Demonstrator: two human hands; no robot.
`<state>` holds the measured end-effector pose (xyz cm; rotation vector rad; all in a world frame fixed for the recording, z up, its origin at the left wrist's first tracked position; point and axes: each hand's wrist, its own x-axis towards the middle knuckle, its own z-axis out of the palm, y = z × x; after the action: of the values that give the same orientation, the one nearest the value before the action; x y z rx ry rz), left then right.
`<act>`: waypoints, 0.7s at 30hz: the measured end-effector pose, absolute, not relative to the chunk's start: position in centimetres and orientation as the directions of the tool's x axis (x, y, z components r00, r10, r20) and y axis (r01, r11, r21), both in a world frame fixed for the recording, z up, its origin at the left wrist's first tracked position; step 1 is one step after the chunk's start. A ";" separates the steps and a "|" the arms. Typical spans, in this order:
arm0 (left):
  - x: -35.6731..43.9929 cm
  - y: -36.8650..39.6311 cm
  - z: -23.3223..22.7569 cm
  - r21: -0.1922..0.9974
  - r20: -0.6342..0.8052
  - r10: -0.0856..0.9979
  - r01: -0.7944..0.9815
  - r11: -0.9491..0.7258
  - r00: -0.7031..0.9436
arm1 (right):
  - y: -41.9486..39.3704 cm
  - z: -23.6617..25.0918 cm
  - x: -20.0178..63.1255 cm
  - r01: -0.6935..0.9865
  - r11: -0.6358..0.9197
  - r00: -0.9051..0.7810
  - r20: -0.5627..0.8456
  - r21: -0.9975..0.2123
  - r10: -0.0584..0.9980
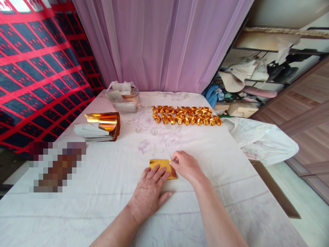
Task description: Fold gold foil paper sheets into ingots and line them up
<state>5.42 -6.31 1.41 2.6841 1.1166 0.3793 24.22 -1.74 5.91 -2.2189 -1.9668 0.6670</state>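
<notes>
A small sheet of gold foil paper (160,162) lies flat on the table in front of me. My left hand (151,188) rests on it with the fingers spread, pressing on its lower middle. At the sheet's upper right corner, my right hand (185,166) has thumb and fingers pinched together. A sliver of the paper's pale underside shows at that corner. Beyond my hands, folded gold foil pieces (190,119) stand in two rows. A stack of gold foil sheets (102,121), some showing white backs, sits at the left.
A clear plastic bag (123,97) of paper stacks stands at the far left of the floral tablecloth (123,164). A blurred-out object lies at the left edge. Purple curtain (164,44) hangs behind. Shelves and a white plastic bag (267,140) are at the right.
</notes>
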 end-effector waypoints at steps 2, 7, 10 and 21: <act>5.3 -6.2 1.3 0.278 0.172 0.707 0.655 -0.703 0.686 | -1.7 5.7 24.3 0.917 -0.143 0.054 -0.238 -0.372 0.970; 5.1 -6.2 1.1 0.261 0.202 0.687 0.638 -0.724 0.698 | -1.4 5.0 24.7 0.894 -0.107 0.030 -0.181 -0.435 0.983; 5.0 -6.2 1.1 0.257 0.189 0.690 0.643 -0.722 0.699 | -1.3 4.8 24.9 0.843 -0.103 0.001 -0.188 -0.528 0.982; 4.9 -6.3 1.4 0.298 0.252 0.684 0.617 -0.728 0.685 | -1.2 3.6 26.1 0.575 -0.103 -0.145 -0.225 -0.811 0.964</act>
<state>4.86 -6.34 1.36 2.7071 1.0565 0.5186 26.14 -1.18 3.60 -1.6831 -1.7292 1.1572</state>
